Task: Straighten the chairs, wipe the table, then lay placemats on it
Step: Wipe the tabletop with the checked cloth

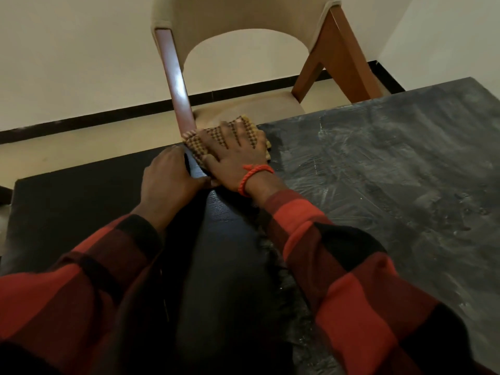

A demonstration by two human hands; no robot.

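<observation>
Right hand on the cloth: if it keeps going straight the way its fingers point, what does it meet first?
The right hand would probably slide the cloth off the table edge and meet the chair seat; depth is unclear.

The table (392, 171) lies open to the right; a chair (243, 50) stands close against its far edge.

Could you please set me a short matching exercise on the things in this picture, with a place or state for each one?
Things:
1. cloth
2. right hand
3. left hand
4. chair

Descriptions:
A. stands beyond the table's far edge
B. lies flat on the cloth, fingers spread
C. checked, at the table's far edge
D. rests on the dark table beside the cloth

Pairs: 1-C, 2-B, 3-D, 4-A
</observation>
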